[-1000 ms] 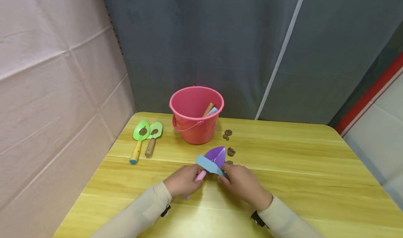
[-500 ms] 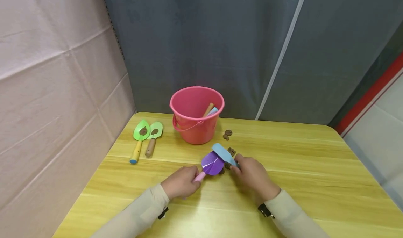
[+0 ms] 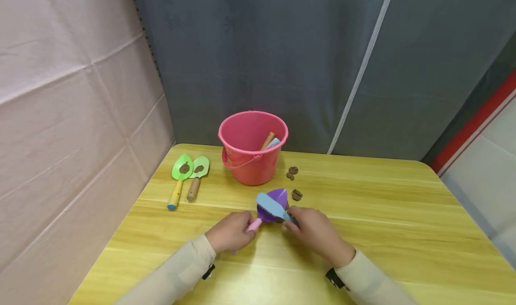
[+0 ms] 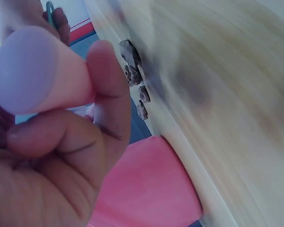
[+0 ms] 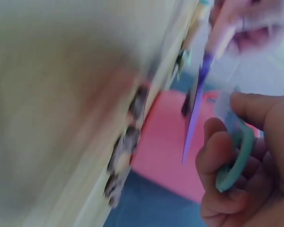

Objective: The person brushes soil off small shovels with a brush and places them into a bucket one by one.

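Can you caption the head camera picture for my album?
Left hand holds a purple scoop, right hand a blue tool, red bucket behind them.

The left hand (image 3: 230,232) held the scoop (image 3: 281,195) by its pink handle, its purple end pointing away. The right hand (image 3: 318,235) held the blue tool (image 3: 269,204), long with a round end, slanting over the purple part.

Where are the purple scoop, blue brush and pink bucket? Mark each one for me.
Purple scoop (image 3: 281,196), head view: uncovered part of its blade.
Blue brush (image 3: 270,204), head view: back of its head.
Pink bucket (image 3: 255,173), head view: front outer wall.
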Available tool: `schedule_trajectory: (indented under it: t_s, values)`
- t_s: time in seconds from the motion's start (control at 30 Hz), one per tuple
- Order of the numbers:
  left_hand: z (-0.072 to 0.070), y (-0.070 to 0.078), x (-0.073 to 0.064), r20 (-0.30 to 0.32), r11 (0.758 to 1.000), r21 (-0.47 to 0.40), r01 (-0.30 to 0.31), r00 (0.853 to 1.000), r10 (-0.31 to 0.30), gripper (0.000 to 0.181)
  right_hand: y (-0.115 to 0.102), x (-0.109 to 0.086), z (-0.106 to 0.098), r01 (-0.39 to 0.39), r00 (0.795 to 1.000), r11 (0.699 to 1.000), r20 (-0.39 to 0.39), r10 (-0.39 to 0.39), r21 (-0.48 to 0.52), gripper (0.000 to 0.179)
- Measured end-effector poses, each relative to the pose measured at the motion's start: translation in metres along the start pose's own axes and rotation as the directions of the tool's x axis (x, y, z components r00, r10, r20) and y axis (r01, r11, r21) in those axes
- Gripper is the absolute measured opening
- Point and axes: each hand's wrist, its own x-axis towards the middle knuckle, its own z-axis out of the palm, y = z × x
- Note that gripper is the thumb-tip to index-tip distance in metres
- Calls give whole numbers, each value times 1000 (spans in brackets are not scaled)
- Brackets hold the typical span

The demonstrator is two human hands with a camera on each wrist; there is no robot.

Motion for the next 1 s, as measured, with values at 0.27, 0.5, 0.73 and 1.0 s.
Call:
schedule_trajectory:
  t_s: [0.27, 0.5, 0.73, 1.0]
  values:
    - [-2, 3, 1, -7, 1000, 3, 7, 1000, -7, 6, -3, 3, 8, 1, 1000, 1000, 24, -1, -27, 18]
    - [1, 1, -1, 6, 1000, -30, 9, 1000, -9, 5, 20, 9, 3, -104, 995, 994, -2, 104, -23, 21]
    - [1, 0, 1, -6, 1000, -23, 7, 1000, -8, 5, 48, 16, -11, -113, 990, 994, -82, 112, -9, 21]
    - [3, 2, 1, -18, 1000, -12, -15, 1000, 15, 10, 23, 6, -12, 29, 999, 1000, -46, -29, -1, 15]
